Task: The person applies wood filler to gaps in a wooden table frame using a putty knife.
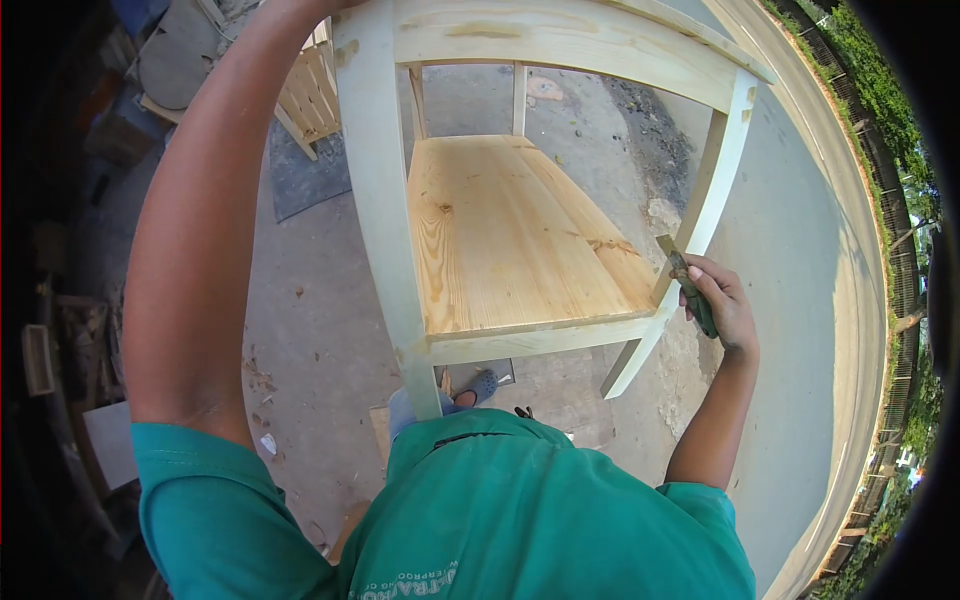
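Observation:
A pale wooden stand [382,190] with a lower shelf [510,240] of knotty boards stands upright before me. Small tan patches mark its legs and top rail [560,45]. My right hand [725,305] is closed around the dark green handle of a putty knife [702,312]. Its short blade points up and left, close beside the stand's right front leg [712,200]. At the top edge of the view, my left arm [195,240] reaches up to the top of the left leg. Only a sliver of my left hand [343,3] shows there, its fingers hidden.
Another slatted wooden piece [310,95] stands behind on the left, by a dark mat [305,178]. Wood scraps and clutter [80,350] line the left side. Dark gravel [650,125] lies behind the stand. A road [850,200] and fence run along the right.

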The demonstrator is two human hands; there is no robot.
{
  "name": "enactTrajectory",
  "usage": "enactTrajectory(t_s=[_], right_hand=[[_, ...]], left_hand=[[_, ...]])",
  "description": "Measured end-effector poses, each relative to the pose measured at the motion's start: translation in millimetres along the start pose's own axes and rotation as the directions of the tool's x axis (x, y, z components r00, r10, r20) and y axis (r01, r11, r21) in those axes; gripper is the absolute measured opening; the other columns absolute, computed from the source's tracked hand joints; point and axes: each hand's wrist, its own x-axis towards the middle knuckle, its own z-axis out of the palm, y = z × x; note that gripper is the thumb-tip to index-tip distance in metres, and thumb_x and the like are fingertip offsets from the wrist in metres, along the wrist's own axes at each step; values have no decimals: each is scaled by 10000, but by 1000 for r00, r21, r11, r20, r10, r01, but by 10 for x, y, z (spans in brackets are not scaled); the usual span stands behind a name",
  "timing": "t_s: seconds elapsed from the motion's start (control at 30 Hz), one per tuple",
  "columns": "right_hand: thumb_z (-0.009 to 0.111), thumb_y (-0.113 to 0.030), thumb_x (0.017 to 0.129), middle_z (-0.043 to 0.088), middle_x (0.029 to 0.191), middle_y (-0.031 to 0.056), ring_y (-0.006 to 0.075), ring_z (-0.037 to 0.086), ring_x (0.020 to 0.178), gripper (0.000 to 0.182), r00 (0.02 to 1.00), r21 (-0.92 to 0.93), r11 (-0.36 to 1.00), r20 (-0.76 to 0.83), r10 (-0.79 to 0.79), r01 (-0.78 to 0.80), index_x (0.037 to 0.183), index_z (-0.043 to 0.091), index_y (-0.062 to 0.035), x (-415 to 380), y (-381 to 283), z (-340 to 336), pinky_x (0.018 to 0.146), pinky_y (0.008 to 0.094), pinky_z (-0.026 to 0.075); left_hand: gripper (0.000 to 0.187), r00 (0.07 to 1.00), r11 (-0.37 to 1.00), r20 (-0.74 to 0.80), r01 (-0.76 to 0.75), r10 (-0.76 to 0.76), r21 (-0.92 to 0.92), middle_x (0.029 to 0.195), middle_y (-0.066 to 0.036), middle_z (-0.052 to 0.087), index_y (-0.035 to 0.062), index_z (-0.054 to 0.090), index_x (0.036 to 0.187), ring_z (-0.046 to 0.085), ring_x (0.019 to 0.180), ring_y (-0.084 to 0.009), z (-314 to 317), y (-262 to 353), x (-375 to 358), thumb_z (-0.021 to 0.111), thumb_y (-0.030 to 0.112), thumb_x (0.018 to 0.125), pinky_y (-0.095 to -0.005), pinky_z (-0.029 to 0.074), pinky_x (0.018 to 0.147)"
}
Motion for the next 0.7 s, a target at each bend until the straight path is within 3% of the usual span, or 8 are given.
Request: enactTrajectory(t_s=[0.23, 0.53, 0.63, 0.7], right_hand=[[539, -245, 1006, 671, 905, 58, 90, 584, 648, 333, 994, 179, 984, -112, 20, 0, 1195, 634, 12, -286, 344, -57, 532, 242, 490], [593, -218, 969, 655, 863, 37, 78, 566, 641, 282, 991, 105, 994, -135, 21, -6, 1124, 648, 10, -392, 405, 38, 545, 233, 478], [623, -190, 945, 645, 834, 32, 73, 557, 636, 271, 979, 86, 996, -202, -14, 32, 1119, 656, 15, -455, 462, 72, 553, 227, 475], [615, -171, 948, 643, 817, 33, 72, 558, 631, 269, 953, 167, 984, -304, -9, 63, 1138, 649, 16, -483, 506, 93, 558, 222, 476]], left_hand=[[662, 1000, 1000, -11, 8, -8, -3, 993, -273, 686, -31, 726, 945, 650, 999, -393, -48, 81, -76, 428, 560, 955, -444, 474, 928], [663, 1000, 1000, -14, 26, -26, 6, 972, -260, 694, -20, 730, 973, 655, 984, -387, -46, 127, -52, 424, 568, 959, -443, 472, 912], [668, 999, 998, -10, 45, -44, 38, 961, -260, 695, -14, 732, 970, 658, 978, -385, -3, 76, -2, 423, 578, 957, -446, 473, 903], [668, 999, 998, -9, 39, -38, 42, 956, -259, 695, -9, 732, 969, 659, 975, -385, -5, 72, -5, 421, 582, 955, -447, 474, 901]])
